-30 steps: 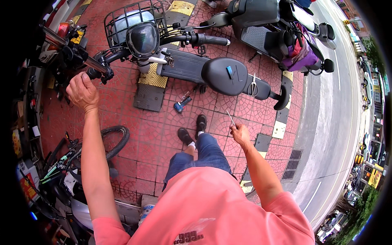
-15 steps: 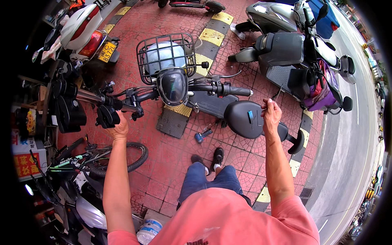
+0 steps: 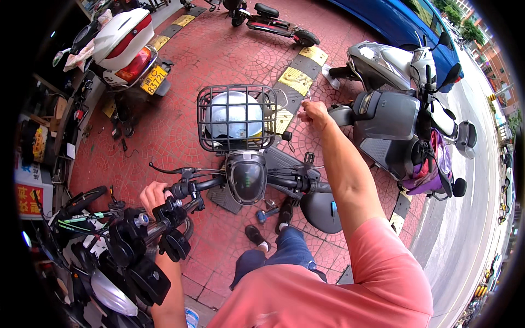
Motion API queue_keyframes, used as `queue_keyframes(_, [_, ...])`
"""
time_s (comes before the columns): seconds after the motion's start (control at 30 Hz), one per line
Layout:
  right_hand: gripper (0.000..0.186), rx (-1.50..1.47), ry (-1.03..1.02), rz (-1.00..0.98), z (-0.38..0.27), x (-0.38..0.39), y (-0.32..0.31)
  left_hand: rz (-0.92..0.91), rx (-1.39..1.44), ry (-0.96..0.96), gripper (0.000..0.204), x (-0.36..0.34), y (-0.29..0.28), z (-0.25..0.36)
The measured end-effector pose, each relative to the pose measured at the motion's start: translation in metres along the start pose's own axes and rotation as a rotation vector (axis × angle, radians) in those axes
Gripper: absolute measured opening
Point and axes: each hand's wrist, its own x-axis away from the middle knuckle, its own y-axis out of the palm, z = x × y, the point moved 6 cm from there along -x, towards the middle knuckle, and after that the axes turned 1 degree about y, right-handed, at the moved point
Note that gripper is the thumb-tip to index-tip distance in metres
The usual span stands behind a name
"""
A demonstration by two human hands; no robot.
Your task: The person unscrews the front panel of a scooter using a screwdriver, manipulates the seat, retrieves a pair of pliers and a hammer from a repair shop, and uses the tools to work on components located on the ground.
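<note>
A small black electric bike stands before me with a wire front basket (image 3: 205,141) holding a rounded silver-blue thing (image 3: 232,116). Behind the basket is a dark headlamp housing (image 3: 246,177). My left hand (image 3: 153,197) curls at the outer end of the left handlebar grip (image 3: 179,189); a dark bar with clamps (image 3: 161,224) partly covers it and hides the forearm. Past the basket's right side, my right hand (image 3: 314,113) is closed, a thin rod-like thing poking up from its fingertips. Under my right arm lies the black seat (image 3: 320,210), with a small blue item (image 3: 333,209) on it.
A blue power tool (image 3: 266,214) lies on the red paving by my feet. Grey scooters (image 3: 385,117) stand at right, a white scooter (image 3: 123,41) at far left, a bicycle (image 3: 82,218) at near left. A kick scooter (image 3: 273,26) and a blue car (image 3: 377,19) are farther off.
My right hand has moved forward from above the seat to beside the basket. The handlebar has turned, and my left hand is now at its left grip. The view has shifted too.
</note>
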Motion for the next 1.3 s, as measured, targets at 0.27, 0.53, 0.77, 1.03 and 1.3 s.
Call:
queue_keyframes(0.27, [0.026, -0.354, 0.391, 0.144, 0.062, -0.053, 0.114, -0.066, -0.063, -0.115, 0.043, -0.002, 0.005, -0.003])
queue_keyframes(0.53, [0.026, -0.510, -0.118, 0.356, 0.016, -0.058, 0.036, -0.078, -0.050, -0.169, 0.042, -0.005, 0.007, -0.004])
queue_keyframes(0.77, [0.029, -0.482, -0.141, 0.027, -0.130, 0.085, -0.023, -0.008, -0.062, -0.100, 0.037, -0.008, -0.003, -0.001])
queue_keyframes(1.03, [0.038, -0.018, 0.232, -0.642, -0.133, 0.255, 0.101, -0.082, -0.001, -0.172, 0.035, 0.000, -0.014, -0.003])
queue_keyframes(1.3, [0.019, 0.388, 0.205, -0.704, -0.083, 0.180, 0.131, 0.052, 0.786, -0.384, 0.024, 0.072, -0.033, 0.107])
